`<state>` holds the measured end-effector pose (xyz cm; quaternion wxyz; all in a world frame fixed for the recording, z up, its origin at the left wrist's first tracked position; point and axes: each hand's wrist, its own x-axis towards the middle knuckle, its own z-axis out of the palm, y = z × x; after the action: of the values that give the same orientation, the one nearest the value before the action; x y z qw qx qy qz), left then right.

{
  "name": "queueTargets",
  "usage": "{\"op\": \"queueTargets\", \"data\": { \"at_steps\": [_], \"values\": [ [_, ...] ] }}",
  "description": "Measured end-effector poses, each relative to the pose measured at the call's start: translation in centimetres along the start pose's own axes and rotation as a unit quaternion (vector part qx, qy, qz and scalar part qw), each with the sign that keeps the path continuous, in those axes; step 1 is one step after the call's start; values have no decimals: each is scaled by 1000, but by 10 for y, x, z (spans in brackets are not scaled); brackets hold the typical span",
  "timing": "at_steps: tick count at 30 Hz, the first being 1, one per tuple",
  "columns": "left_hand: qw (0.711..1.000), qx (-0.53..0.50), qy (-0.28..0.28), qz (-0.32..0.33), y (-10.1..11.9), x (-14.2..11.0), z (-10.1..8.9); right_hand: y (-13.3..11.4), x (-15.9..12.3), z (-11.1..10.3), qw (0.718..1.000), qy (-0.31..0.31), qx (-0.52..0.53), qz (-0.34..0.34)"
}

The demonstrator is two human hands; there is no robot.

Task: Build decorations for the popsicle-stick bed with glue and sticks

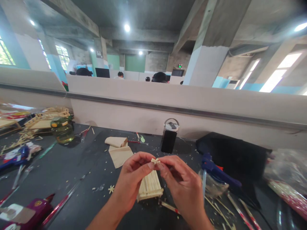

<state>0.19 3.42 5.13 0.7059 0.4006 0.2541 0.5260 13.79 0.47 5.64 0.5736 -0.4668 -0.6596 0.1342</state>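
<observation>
My left hand (133,180) and my right hand (179,182) meet above the dark table (72,166). Both pinch one tiny star-shaped piece of short sticks (155,161) between thumb and fingertips. Right under the hands lies a small raft of pale wooden sticks glued side by side (150,188). A second tiny star of sticks (111,189) lies on the table to the left of my left wrist.
A blue glue gun (216,171) lies right of my hands near loose sticks. A black device (169,137) stands behind, with folded tan paper (118,150). A green bottle (62,129), stick models and tools sit left. A partition wall runs across; people sit beyond.
</observation>
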Motion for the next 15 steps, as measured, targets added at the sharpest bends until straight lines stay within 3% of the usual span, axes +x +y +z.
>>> {"op": "queueTargets", "data": {
  "at_steps": [15],
  "values": [
    [997, 59, 25, 49, -1, 2, -3, -4, 1, 0, 998, 24, -17, -63]
  ]
}}
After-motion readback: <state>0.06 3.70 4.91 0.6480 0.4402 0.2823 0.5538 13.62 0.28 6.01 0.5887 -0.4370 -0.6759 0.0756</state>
